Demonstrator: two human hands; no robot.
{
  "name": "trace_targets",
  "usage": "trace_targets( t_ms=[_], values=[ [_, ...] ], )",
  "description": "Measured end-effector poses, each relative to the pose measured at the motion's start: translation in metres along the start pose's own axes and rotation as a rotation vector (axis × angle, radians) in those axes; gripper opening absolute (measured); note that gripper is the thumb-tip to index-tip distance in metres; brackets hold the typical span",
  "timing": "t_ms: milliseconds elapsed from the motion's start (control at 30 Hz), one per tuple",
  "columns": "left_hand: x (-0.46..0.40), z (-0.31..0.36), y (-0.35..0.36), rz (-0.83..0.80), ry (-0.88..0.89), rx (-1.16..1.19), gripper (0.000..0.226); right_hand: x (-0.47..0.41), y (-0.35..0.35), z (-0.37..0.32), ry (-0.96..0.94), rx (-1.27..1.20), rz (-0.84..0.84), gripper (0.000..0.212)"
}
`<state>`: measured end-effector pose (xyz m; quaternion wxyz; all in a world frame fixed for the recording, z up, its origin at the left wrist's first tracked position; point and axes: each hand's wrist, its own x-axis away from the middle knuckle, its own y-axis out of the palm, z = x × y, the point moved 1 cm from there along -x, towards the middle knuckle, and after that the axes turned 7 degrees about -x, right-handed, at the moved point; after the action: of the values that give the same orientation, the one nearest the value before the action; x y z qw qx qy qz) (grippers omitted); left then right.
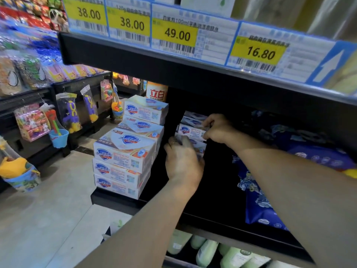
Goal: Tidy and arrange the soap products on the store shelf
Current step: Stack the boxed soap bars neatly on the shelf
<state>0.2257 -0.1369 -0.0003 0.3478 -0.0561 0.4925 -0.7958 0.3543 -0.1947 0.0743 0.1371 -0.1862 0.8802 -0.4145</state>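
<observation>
At centre frame, deep in the dark shelf [212,215], both hands work a stack of Safeguard soap boxes [190,130]: right hand [217,128] pinches the upper boxes, left hand [182,161] curls round the lower; next, likely squaring them beside the front stack [123,157]

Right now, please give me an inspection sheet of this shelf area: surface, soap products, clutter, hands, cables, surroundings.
Surface: dark shelf, bare black patch at centre.
Job's things: front soap boxes stacked at the shelf's left end; rear soap boxes deeper in.
Clutter: blue patterned packs on the right.
Hands: left hand and right hand both touch the rear soap boxes; grip unclear.
Cables: nothing seen.
Surroundings: price tags above, hanging toys across the aisle, green bottles below.
</observation>
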Motion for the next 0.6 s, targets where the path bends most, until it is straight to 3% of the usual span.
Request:
trace_targets(
  t_ms=[267, 400, 500, 600],
  values=[
    [-0.007, 0.004, 0.007, 0.010, -0.037, -0.072, 0.075, -0.004, 0.003, -0.002, -0.036, 0.010, -0.008, 0.039],
    [0.000, 0.006, -0.009, -0.062, -0.022, -0.104, 0.086, 0.000, 0.002, -0.011, -0.056, 0.099, -0.001, 0.035],
    [0.022, 0.015, -0.041, -0.108, 0.083, -0.118, 0.086, 0.005, -0.004, -0.031, -0.093, 0.049, 0.100, 0.026],
    [0.065, 0.019, -0.078, 0.012, 0.273, -0.138, 0.060, 0.016, -0.001, -0.056, -0.142, 0.009, 0.109, 0.030]
  ],
)
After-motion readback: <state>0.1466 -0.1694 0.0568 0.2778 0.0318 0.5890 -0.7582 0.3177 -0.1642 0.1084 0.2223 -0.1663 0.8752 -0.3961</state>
